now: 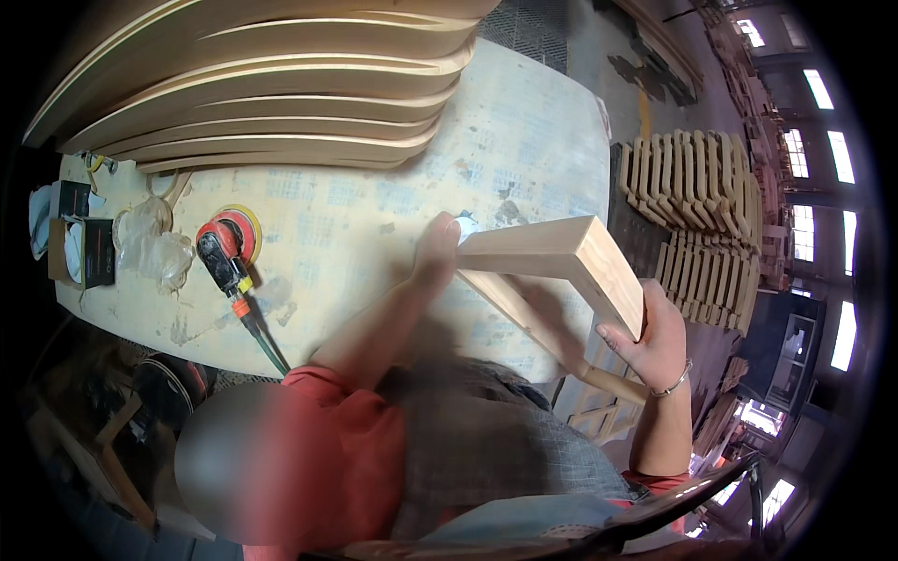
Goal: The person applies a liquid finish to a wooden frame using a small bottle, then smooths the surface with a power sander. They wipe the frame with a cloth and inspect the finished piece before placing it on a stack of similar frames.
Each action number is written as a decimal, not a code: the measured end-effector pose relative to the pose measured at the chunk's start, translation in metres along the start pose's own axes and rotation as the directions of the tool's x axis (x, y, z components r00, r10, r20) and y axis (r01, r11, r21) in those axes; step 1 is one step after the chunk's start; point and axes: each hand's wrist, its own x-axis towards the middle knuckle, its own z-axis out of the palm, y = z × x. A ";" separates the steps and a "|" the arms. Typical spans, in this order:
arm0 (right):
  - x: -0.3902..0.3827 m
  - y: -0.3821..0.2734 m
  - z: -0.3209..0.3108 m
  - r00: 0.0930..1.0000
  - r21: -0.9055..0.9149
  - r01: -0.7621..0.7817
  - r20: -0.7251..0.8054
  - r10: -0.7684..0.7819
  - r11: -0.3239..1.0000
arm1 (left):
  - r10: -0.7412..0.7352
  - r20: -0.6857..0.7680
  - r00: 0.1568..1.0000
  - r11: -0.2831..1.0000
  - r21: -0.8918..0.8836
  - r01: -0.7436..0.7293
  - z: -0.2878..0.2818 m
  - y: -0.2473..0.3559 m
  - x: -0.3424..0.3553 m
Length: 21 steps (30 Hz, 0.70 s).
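Note:
An angular pale wooden frame [524, 241], with squared bars meeting at a sharp corner, is held up over the near right part of the table. My right hand [653, 327] is closed round the lower end of its right bar, thumb on the near side. At the other end, my left hand [438, 248] is closed on the wood. A small bluish-white patch shows beside its fingertips; whether it is a held thing or part of the tabletop cannot be made out. A thinner bar of the frame slants down toward my waist.
The worn pale table [374, 206] carries a red and black orbital sander [224, 248] with a hose, a crumpled plastic bag [154, 248] and an opened box [82, 251]. Curved wooden panels [281, 89] are stacked at the far left. Stacked wooden frames [692, 178] stand beyond the right edge.

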 end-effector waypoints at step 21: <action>-0.002 -0.004 -0.002 0.999 -0.018 0.050 -0.003 -0.050 0.999 | 0.004 0.185 0.983 0.927 -0.370 0.066 0.005 0.078 -0.006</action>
